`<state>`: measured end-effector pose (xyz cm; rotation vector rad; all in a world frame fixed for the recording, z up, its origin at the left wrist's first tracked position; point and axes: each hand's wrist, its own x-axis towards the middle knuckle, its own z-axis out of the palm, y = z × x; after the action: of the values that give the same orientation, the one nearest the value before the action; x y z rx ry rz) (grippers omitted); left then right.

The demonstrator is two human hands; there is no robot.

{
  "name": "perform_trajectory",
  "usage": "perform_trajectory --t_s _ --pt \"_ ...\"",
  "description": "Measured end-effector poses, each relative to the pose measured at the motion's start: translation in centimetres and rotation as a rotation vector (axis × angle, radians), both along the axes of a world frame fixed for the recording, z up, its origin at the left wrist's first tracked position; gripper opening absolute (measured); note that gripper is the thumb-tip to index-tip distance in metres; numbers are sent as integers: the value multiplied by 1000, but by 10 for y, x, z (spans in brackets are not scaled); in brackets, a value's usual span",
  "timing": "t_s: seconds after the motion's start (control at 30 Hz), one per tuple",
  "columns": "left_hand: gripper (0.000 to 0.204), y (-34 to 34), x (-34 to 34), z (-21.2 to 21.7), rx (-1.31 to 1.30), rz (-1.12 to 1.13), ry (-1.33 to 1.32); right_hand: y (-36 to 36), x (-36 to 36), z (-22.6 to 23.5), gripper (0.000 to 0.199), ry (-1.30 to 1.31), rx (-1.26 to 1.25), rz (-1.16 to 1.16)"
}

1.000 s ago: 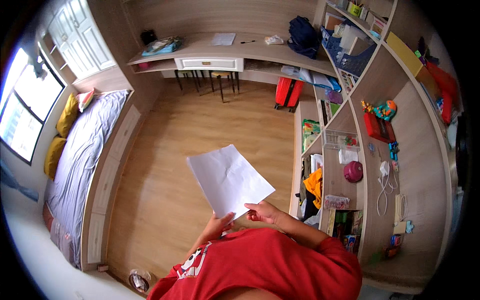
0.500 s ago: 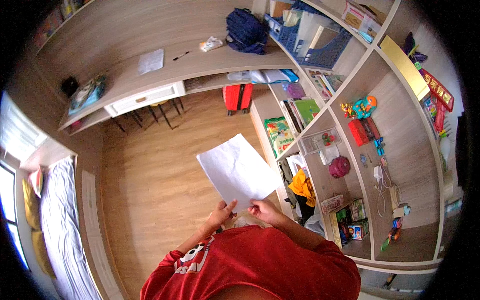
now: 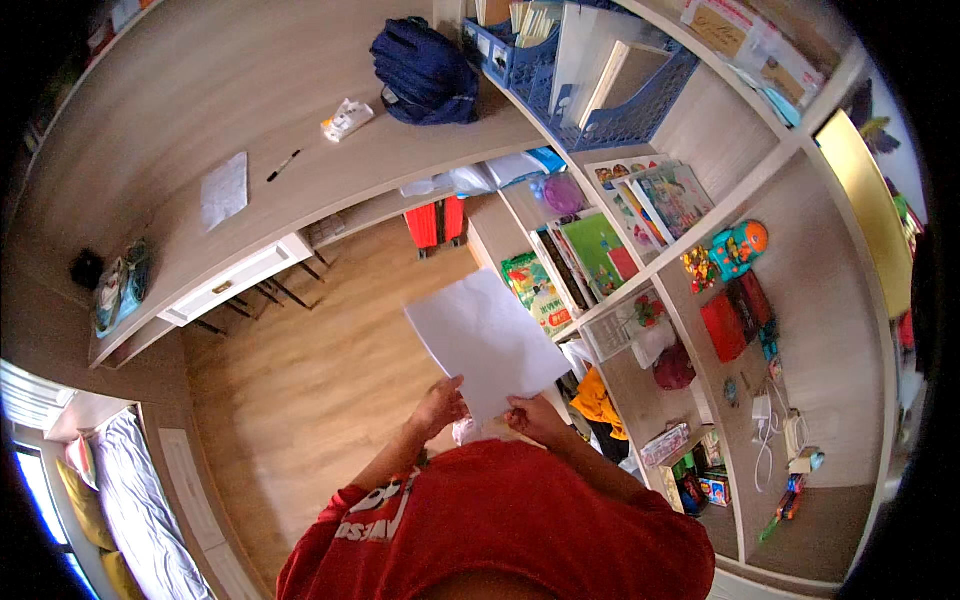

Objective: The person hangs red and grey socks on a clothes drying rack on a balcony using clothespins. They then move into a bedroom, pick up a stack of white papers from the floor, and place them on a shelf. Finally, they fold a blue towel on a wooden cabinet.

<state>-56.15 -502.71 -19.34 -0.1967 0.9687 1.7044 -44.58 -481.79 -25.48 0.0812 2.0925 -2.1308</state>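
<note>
— What is closest to the camera?

— A red shirt [image 3: 520,525] fills the lower edge, and both forearms rise from it. The left hand [image 3: 437,408] and the right hand [image 3: 535,418] meet at the near edge of a white sheet of paper [image 3: 484,340].

— How do they grip it?

— The left hand's fingers are closed on the sheet's lower left edge, thumb on top. The right hand pinches the lower corner just beside it. Both are clamped on the paper, which is held flat, tilted, in the air above the wooden floor [image 3: 310,380].

— And beyond the sheet?

— To the right, open shelves [image 3: 690,300] hold picture books, a red box [image 3: 724,326] and a colourful toy [image 3: 738,248]. Cables hang lower on the same unit. Near the shelves' foot, something orange [image 3: 597,395] lies just past the right hand.

— Farther out?

— A long desk [image 3: 200,130] curves across the top. On it lie a second sheet of paper [image 3: 224,190], a pen [image 3: 284,165], a small white packet [image 3: 347,119] and a dark blue backpack [image 3: 425,72]. Blue crates [image 3: 600,90] stand beside the backpack. A red case [image 3: 436,222] sits under the desk, and a bed [image 3: 130,520] shows at the lower left.
</note>
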Motion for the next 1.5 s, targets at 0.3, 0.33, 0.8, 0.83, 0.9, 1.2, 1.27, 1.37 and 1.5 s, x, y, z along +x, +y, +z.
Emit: perform_trajectory --t_s 0.3,0.33,0.8,0.83,0.9,1.2,1.27,1.37,1.5 --pt "36 99 -119 -60 -160 -170 802 65 -115 39 15 -507 -654 -570" --pt "34 117 -132 -68 -156 -78 627 71 -129 32 17 -486 -636 -608" --pt "24 271 -338 -163 51 -91 319 200 -304 -76 10 -465 -332 -936" --pt "23 275 -347 -168 -29 -69 405 216 -312 -87 13 -536 -247 -912" --pt "23 279 -363 -181 -114 15 619 257 -341 -112 17 -359 131 -1099" --pt "30 267 -393 -228 -259 -95 741 379 -516 -132 14 -6 1431 -938" --pt "29 262 -397 -228 -288 -169 787 398 -553 -142 13 111 1598 -924" --pt "29 251 -401 -228 -228 -208 817 418 -592 -163 19 47 1842 -1008" --pt "37 241 -410 -225 -163 -283 738 422 -607 -170 33 -174 2099 -837"
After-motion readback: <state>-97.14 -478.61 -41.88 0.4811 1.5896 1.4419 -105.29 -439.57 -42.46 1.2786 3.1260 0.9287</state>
